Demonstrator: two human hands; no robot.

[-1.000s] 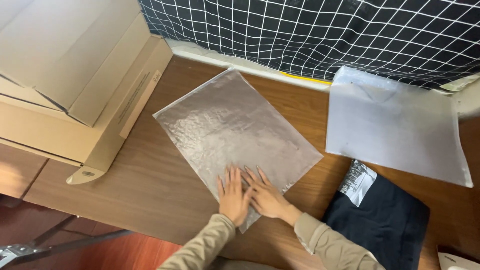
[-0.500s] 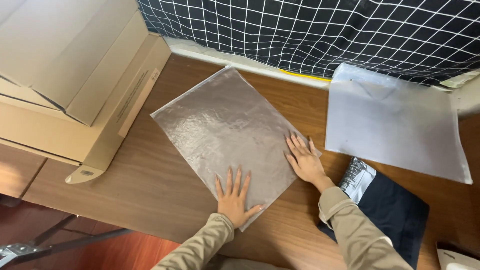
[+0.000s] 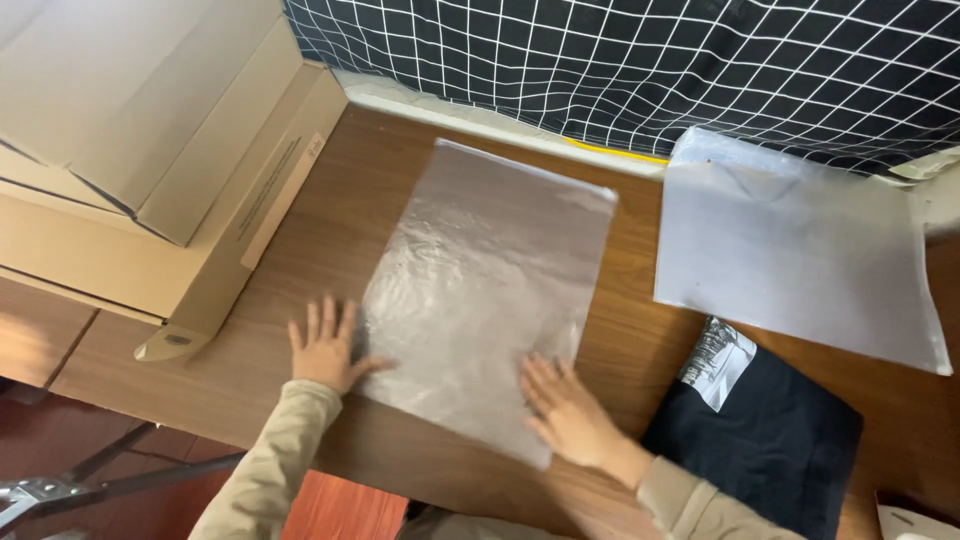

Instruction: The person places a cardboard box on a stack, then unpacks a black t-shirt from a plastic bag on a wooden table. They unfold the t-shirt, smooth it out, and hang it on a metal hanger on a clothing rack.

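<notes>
Together two hands, left hand [image 3: 325, 352] and right hand [image 3: 565, 410], flatten one clear bag [image 3: 490, 280].

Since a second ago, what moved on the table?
The clear plastic bag turned straighter. The left hand slid to its left edge, the right hand to its lower right. Both press flat, gripping nothing. The box, white bags and dark garment stayed.

Head view, steeply down, close overhead
</notes>
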